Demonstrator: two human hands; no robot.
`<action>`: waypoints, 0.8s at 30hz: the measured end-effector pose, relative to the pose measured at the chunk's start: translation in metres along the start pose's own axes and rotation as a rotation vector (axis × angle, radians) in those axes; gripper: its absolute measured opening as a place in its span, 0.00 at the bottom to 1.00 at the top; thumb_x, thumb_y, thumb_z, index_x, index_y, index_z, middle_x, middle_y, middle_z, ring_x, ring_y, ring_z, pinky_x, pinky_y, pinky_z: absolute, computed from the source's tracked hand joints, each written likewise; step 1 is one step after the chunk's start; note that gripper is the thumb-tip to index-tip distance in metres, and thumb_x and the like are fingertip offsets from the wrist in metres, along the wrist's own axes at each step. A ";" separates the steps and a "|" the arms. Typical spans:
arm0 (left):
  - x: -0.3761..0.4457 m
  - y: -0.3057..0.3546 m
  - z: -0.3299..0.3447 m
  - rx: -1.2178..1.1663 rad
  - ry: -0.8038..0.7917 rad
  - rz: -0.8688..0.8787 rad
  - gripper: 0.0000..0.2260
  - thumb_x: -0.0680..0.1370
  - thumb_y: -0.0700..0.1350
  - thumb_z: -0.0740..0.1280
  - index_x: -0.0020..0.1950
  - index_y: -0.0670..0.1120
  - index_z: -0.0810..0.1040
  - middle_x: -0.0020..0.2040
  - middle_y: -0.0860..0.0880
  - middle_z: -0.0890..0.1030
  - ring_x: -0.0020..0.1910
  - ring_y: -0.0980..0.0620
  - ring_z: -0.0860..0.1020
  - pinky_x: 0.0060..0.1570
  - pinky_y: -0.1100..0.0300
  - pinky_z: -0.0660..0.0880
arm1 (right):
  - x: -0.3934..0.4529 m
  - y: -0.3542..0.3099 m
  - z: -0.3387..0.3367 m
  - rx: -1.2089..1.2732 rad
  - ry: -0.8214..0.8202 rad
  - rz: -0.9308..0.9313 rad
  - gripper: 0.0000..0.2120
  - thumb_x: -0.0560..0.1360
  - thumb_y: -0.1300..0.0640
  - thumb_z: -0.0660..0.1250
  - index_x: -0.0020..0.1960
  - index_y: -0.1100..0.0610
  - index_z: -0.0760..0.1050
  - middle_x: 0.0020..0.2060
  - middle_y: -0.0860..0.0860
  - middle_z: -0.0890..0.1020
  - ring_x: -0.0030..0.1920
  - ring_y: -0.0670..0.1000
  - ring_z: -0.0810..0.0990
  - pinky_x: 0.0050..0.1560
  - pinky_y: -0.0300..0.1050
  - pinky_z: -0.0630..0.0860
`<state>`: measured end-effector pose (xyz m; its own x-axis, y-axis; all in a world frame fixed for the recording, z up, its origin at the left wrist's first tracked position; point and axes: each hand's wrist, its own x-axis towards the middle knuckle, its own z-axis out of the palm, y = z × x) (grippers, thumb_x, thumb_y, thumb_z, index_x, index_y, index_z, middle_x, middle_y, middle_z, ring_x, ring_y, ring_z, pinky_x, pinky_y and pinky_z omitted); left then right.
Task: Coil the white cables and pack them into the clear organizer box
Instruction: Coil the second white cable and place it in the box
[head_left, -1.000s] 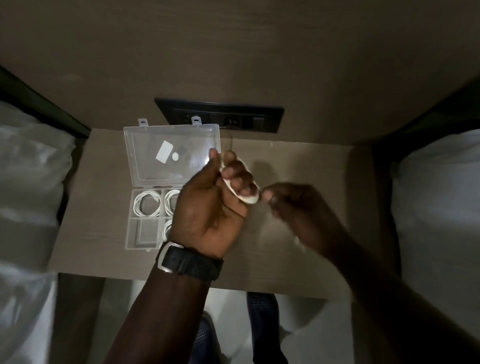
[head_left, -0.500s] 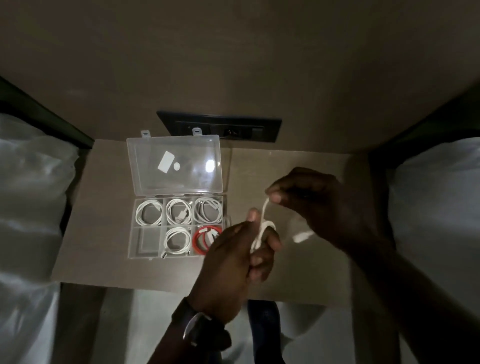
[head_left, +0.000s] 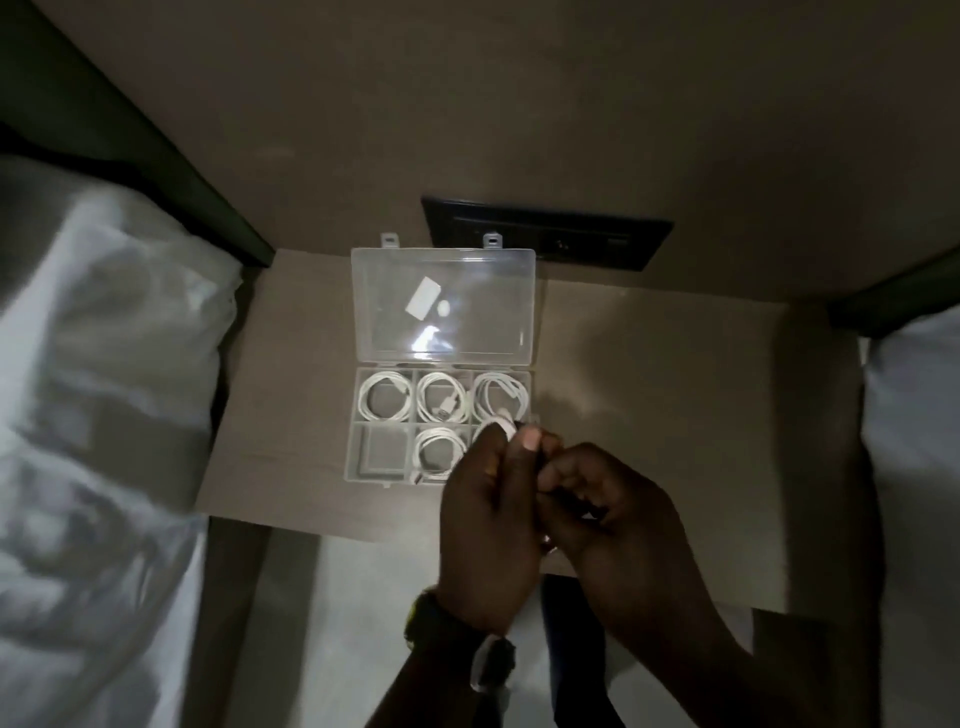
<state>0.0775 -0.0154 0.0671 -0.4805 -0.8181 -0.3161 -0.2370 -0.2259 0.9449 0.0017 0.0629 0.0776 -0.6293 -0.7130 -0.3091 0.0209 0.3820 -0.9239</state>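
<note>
The clear organizer box (head_left: 355, 457) lies open on the small table (head_left: 291, 415), its lid (head_left: 467, 280) flat behind it. Coiled white cables fill the three back compartments (head_left: 384, 397) and the front middle one (head_left: 439, 452). The front left compartment holds no cable. My left hand (head_left: 485, 525) and my right hand (head_left: 608, 509) are pressed together over the box's front right corner. A white cable (head_left: 506, 427) shows at my left fingertips; the rest is hidden between my hands. The front right compartment is covered.
A black socket panel (head_left: 545, 236) sits on the wall behind the box. White bedding (head_left: 98, 395) flanks the table on the left and another bed (head_left: 914, 426) on the right. I wear a dark watch (head_left: 441, 623) on my left wrist.
Both hands have come together and moved toward the box's front right corner. The cable loop that stretched between them half a second ago is now bunched inside my fingers.
</note>
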 end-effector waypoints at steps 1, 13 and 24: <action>-0.003 0.001 -0.004 -0.014 0.021 -0.024 0.13 0.81 0.53 0.61 0.45 0.49 0.81 0.38 0.46 0.84 0.38 0.41 0.83 0.32 0.42 0.81 | 0.001 -0.004 0.007 0.143 0.023 0.098 0.08 0.74 0.66 0.71 0.42 0.54 0.80 0.37 0.51 0.85 0.32 0.43 0.85 0.31 0.32 0.77; -0.006 0.011 -0.048 -0.709 0.170 -0.517 0.14 0.80 0.49 0.63 0.50 0.42 0.85 0.52 0.40 0.84 0.54 0.47 0.83 0.60 0.50 0.75 | 0.000 -0.019 0.055 0.087 -0.016 -0.099 0.10 0.65 0.71 0.77 0.39 0.56 0.85 0.48 0.45 0.85 0.54 0.42 0.84 0.50 0.34 0.78; -0.012 -0.015 -0.071 -0.907 0.113 -0.684 0.18 0.75 0.48 0.67 0.56 0.36 0.82 0.55 0.38 0.84 0.54 0.46 0.83 0.53 0.55 0.80 | -0.004 0.011 0.072 -0.100 -0.084 0.011 0.10 0.66 0.58 0.78 0.36 0.46 0.79 0.37 0.40 0.85 0.35 0.40 0.82 0.37 0.31 0.74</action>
<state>0.1472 -0.0395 0.0627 -0.3959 -0.4093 -0.8220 0.2992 -0.9038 0.3060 0.0600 0.0276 0.0521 -0.5622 -0.7535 -0.3410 -0.0530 0.4442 -0.8943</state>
